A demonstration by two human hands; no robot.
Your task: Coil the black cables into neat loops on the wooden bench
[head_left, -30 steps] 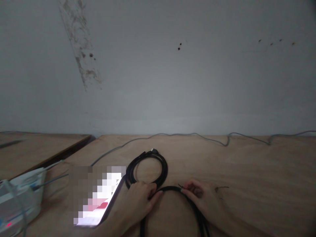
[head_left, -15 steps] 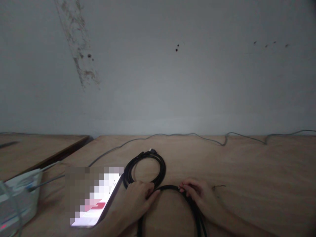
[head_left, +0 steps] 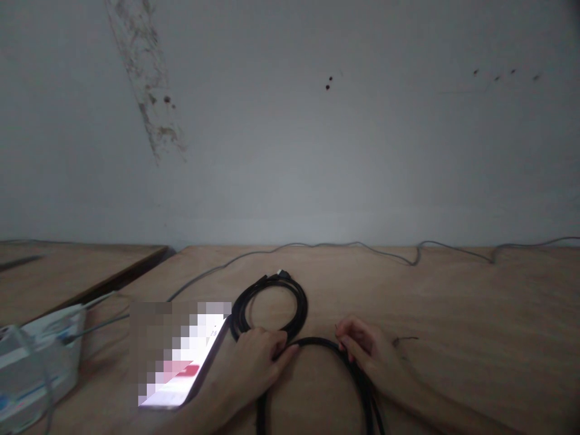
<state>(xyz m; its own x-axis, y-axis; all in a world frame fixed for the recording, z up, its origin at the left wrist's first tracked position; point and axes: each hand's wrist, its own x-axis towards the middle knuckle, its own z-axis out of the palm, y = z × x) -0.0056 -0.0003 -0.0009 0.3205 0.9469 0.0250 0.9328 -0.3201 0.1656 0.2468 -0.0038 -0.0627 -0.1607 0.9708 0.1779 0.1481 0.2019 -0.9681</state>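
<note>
Change: the right hand has lifted slightly off the top of the cable's front loop, its fingers curling more; the left hand has barely shifted.

Left hand: lies across the near edge of the black cable coil, fingers together, reaching toward the loop; I cannot tell whether it grips or only presses.

Right hand: fingers curled narrow, at or barely touching the loop's top, with no clear grip.

Cable: lies flat on the wooden table; a small plug sits at the coil's far side, and the loop runs from the coil's near side out of view.

Handling: it looks light and flexible, with some spring in its rubbery sheath. The loop's top seems the surest place to hold.

Nearby: a lit smartphone, partly pixelated, lies just left of the coil; a white device sits well left; a gray cable runs beyond it.
</note>
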